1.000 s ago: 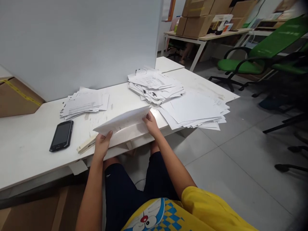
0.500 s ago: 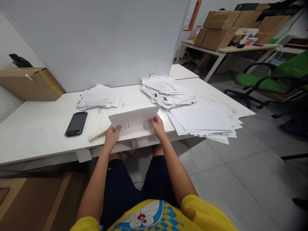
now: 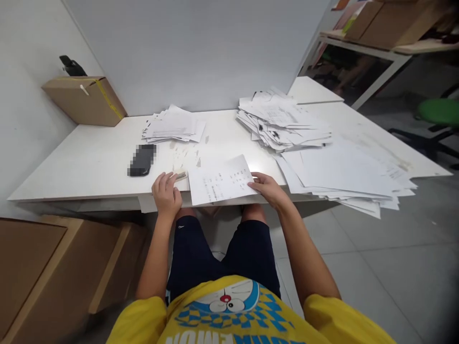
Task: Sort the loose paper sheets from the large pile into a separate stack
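Observation:
My right hand (image 3: 267, 188) pinches the right edge of a white sheet of paper (image 3: 220, 180) bearing rows of marks. The sheet lies flat at the table's front edge, its near side reaching to the edge. Left of it, my left hand (image 3: 167, 195) has its fingers curled over a slim cream-coloured, bar-shaped tool (image 3: 182, 176). Only the tool's far end shows past the fingers, with a metallic strip on it; its exact kind is unclear. That hand is apart from the sheet.
A dark handheld device (image 3: 141, 160), partly pixelated, lies left on the white table (image 3: 96, 157). Behind it is a small paper stack (image 3: 172, 125). A taller messy stack (image 3: 279, 122) and a spread pile (image 3: 344, 172), overhanging the edge, lie right. A cardboard box (image 3: 82, 100) leans at the back left.
My left hand has let go of the sheet and moved onto the cream tool. The sheet, earlier held up folded or bent in both hands, now lies flatter, held by my right hand. The view has shifted.

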Demonstrator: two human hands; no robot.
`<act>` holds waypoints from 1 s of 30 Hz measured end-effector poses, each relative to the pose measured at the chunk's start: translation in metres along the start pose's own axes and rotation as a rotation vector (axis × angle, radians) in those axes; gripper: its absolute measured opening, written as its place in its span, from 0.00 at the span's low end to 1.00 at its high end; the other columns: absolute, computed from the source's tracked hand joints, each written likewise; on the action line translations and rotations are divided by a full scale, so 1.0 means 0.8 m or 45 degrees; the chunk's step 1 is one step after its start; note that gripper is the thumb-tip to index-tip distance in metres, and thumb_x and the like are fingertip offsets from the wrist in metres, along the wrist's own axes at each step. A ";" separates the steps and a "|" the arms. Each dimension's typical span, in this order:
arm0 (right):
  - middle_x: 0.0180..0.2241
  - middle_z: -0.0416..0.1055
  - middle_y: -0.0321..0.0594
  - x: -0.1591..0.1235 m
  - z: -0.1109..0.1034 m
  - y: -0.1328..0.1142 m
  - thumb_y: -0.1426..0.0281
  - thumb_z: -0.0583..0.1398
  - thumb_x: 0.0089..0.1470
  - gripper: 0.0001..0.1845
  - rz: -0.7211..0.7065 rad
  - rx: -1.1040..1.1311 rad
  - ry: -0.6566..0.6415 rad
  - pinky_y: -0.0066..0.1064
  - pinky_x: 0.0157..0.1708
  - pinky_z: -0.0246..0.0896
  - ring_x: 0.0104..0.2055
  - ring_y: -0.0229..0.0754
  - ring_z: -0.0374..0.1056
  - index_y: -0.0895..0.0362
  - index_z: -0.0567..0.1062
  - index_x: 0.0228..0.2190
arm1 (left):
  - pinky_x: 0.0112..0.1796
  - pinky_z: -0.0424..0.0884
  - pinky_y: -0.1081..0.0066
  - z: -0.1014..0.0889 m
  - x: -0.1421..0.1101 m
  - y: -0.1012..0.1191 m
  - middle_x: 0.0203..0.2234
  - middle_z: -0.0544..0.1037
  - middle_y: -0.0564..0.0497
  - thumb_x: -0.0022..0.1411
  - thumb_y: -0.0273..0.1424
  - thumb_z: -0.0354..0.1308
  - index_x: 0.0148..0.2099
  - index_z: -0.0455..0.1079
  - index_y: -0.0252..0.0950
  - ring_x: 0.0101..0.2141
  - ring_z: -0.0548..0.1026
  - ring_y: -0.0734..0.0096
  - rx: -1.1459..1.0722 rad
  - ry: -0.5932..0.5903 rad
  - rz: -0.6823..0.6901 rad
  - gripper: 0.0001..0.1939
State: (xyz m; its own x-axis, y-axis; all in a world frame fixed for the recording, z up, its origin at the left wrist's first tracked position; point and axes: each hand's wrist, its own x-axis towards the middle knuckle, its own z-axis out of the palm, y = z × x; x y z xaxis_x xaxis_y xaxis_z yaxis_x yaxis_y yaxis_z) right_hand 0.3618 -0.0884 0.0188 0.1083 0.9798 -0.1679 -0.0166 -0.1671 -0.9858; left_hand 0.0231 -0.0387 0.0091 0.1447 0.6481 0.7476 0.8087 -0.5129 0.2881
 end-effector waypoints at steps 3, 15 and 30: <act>0.30 0.78 0.41 0.005 0.008 -0.005 0.62 0.68 0.39 0.26 0.018 -0.010 -0.012 0.35 0.36 0.65 0.33 0.44 0.71 0.57 0.77 0.42 | 0.66 0.48 0.47 -0.001 0.001 -0.017 0.63 0.68 0.40 0.61 0.28 0.50 0.65 0.65 0.36 0.67 0.58 0.48 0.080 -0.229 0.114 0.29; 0.29 0.77 0.40 -0.003 0.011 -0.023 0.68 0.64 0.43 0.21 0.042 -0.292 0.039 0.32 0.31 0.63 0.31 0.44 0.70 0.58 0.79 0.43 | 0.67 0.41 0.50 -0.008 0.016 -0.033 0.72 0.48 0.39 0.57 0.31 0.58 0.74 0.45 0.35 0.70 0.49 0.46 0.213 -0.631 0.371 0.45; 0.34 0.80 0.44 0.007 0.020 -0.023 0.69 0.65 0.42 0.22 0.117 -0.251 0.008 0.36 0.36 0.67 0.36 0.47 0.74 0.58 0.79 0.43 | 0.66 0.49 0.54 0.029 0.007 -0.050 0.64 0.65 0.35 0.63 0.28 0.50 0.69 0.58 0.28 0.65 0.62 0.52 0.127 -0.420 0.264 0.33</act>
State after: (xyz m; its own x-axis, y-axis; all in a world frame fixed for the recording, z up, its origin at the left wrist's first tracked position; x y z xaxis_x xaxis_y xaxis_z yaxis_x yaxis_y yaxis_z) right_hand 0.3469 -0.0780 0.0358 0.1213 0.9588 -0.2568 0.1683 -0.2748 -0.9467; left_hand 0.0047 -0.0015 -0.0122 0.4727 0.6912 0.5466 0.7923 -0.6049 0.0799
